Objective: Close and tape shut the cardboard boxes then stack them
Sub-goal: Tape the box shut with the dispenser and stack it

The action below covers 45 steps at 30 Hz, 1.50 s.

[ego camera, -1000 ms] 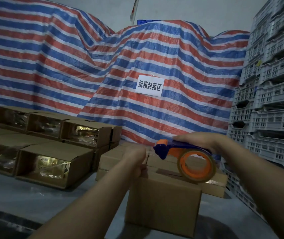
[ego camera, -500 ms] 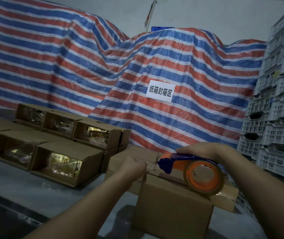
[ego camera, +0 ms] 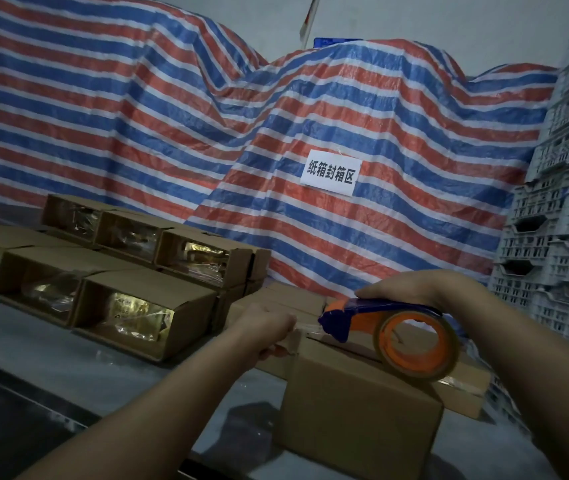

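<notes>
— Where is the box being sealed?

— The plain brown closed cardboard box (ego camera: 362,407) stands near the middle of the grey tabletop (ego camera: 68,368), its top flaps folded shut with the seam running left to right. Behind it lie flatter taped cartons (ego camera: 276,299), and to the left are rows of open-ended brown cartons with shiny gold packets inside (ego camera: 130,317).

— And the hands?

— The right hand (ego camera: 411,289) lies over the top of the blue and orange plastic tape dispenser (ego camera: 390,330), its fingers wrapped along the blue handle; the orange roll rests on the box top near the right end of the seam. The left hand (ego camera: 269,327) is curled at the box's left top edge, seemingly pinching the free end of the clear tape (ego camera: 307,329) against the cardboard. How tightly it holds I cannot tell; the light is dim.

— How do you judge the box will handle?

— Light and fairly stiff, I would guess. The walls stand square, but the flaps probably give if pressed in the middle, so pressure belongs near the edges. The cardboard looks dry and matt, unlikely to slip.

— Where to take hold for stacking?

— By both short ends, low down, palms flat against the sides, not by the taped top.

— Any risk?

— The clear tape is thin and sticky; slack may make it wrinkle or fold onto itself. The left hand needs to anchor its end firmly while the dispenser draws along the seam.
</notes>
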Tool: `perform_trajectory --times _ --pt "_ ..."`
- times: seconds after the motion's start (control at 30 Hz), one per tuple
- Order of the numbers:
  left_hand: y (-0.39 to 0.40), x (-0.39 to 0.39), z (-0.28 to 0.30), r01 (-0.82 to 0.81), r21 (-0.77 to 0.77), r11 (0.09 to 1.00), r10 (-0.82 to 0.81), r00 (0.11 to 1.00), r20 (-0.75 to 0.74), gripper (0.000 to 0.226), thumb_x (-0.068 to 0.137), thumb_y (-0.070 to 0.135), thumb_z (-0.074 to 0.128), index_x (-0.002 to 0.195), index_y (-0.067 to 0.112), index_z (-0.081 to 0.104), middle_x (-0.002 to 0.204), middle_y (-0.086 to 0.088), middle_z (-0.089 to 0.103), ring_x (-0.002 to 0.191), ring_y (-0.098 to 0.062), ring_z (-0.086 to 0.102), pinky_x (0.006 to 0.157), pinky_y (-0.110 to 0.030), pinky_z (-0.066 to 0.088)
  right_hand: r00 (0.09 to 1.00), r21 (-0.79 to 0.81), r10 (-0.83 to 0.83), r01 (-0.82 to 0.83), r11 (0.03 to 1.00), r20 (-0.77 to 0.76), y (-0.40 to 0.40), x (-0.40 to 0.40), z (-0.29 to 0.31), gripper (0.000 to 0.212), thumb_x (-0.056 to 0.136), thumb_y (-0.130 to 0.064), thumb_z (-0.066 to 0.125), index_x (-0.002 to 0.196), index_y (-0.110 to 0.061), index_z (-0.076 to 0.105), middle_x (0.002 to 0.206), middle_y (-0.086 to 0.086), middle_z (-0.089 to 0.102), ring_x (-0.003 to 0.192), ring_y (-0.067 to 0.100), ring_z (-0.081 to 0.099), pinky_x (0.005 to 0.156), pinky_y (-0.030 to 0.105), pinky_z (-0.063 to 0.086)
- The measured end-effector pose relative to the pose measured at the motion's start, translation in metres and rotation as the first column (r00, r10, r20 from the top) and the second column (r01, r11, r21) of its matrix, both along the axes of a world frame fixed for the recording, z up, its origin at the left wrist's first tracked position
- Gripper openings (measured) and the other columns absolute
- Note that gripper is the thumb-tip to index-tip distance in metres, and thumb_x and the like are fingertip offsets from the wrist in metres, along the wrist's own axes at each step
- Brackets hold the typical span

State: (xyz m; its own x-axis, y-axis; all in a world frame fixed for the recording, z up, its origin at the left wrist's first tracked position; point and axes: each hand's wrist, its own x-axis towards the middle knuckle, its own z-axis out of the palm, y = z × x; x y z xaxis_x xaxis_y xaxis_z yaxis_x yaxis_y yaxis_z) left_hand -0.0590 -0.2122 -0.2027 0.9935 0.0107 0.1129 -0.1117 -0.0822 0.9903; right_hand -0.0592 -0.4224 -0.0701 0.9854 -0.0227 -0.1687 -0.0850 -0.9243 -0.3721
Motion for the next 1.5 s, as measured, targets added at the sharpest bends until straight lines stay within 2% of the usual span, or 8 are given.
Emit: perform_trajectory --times 0.3,0.53,0.77,0.9,1.03,1.27,1.43,1.5 --pt "0.004 0.006 -0.023 0.074 0.030 0.997 -0.071 0.994 -0.078 0.014 0.097 0.029 0.054 0.095 0.017 0.059 0.083 -0.001 0.052 0.064 -0.011 0.050 0.049 -0.020 0.034 0.997 -0.232 0.022 -0.004 0.973 0.076 0.010 0.016 -0.004 0.042 0.096 -0.060 0.052 0.118 -0.025 0.060 0.086 -0.003 0.077 0.078 0.009 0.074 0.074 0.023 0.052" --pt "-0.007 0.010 -0.041 0.186 -0.092 0.978 -0.204 0.941 -0.270 0.021 0.095 0.033 0.054 0.080 0.019 0.051 0.064 0.003 0.042 0.051 -0.008 0.037 0.045 -0.019 0.029 0.982 -0.367 0.178 -0.147 0.919 0.054 0.020 0.007 -0.005 0.034 0.102 -0.045 0.050 0.128 -0.026 0.058 0.113 -0.006 0.070 0.103 0.012 0.068 0.078 0.022 0.049" --pt "-0.009 0.008 -0.046 0.293 -0.212 0.932 -0.347 0.891 -0.293 0.031 0.095 0.038 0.052 0.068 0.024 0.049 0.060 0.005 0.042 0.050 -0.008 0.033 0.048 -0.020 0.025 0.956 -0.618 0.292 -0.241 0.748 -0.019 0.020 0.003 -0.004 0.009 0.104 -0.041 0.049 0.096 -0.044 0.052 0.097 -0.013 0.064 0.090 0.005 0.065 0.076 0.020 0.046" --pt "-0.004 0.007 -0.046 0.293 -0.133 0.947 -0.321 0.893 -0.314 0.034 0.094 0.047 0.053 0.071 0.022 0.051 0.060 0.005 0.041 0.053 -0.009 0.034 0.049 -0.021 0.027 0.963 -0.594 0.269 -0.222 0.773 -0.009 0.020 0.005 -0.006 0.010 0.104 -0.042 0.049 0.096 -0.044 0.055 0.098 -0.012 0.066 0.094 0.006 0.066 0.081 0.023 0.050" --pt "-0.006 0.008 -0.050 0.180 -0.037 0.983 -0.184 0.959 -0.213 0.048 0.097 0.054 0.046 0.124 0.015 0.056 0.096 -0.008 0.060 0.082 -0.018 0.057 0.071 -0.027 0.047 0.960 -0.613 0.280 -0.232 0.755 -0.018 0.021 0.007 -0.004 0.005 0.103 -0.042 0.050 0.104 -0.045 0.055 0.099 -0.012 0.065 0.092 0.007 0.066 0.083 0.023 0.051" --pt "-0.019 0.013 -0.014 0.226 0.100 0.969 -0.217 0.972 -0.094 0.030 0.094 0.050 0.050 0.082 0.023 0.053 0.068 0.003 0.047 0.059 -0.011 0.034 0.053 -0.023 0.029 0.969 -0.603 0.249 -0.204 0.771 -0.010 0.022 0.005 -0.004 0.013 0.105 -0.038 0.048 0.117 -0.036 0.055 0.104 -0.006 0.067 0.094 0.007 0.066 0.082 0.021 0.049" --pt "-0.015 0.011 -0.021 0.296 0.026 0.955 -0.289 0.944 -0.157 0.026 0.091 0.048 0.053 0.082 0.024 0.055 0.064 0.005 0.049 0.054 -0.009 0.036 0.048 -0.020 0.029 0.992 -0.264 0.101 -0.078 0.961 0.073 0.019 0.011 -0.012 0.036 0.103 -0.033 0.053 0.135 -0.018 0.056 0.131 0.007 0.064 0.108 0.017 0.064 0.084 0.027 0.052" --pt "-0.017 0.012 -0.020 0.282 0.079 0.956 -0.268 0.952 -0.151 0.026 0.091 0.049 0.053 0.083 0.024 0.055 0.065 0.005 0.049 0.055 -0.009 0.036 0.048 -0.020 0.029 0.990 -0.185 0.093 -0.072 0.980 0.107 0.021 0.012 -0.015 0.041 0.101 -0.028 0.055 0.136 -0.009 0.056 0.138 0.012 0.059 0.096 0.015 0.061 0.079 0.025 0.050"
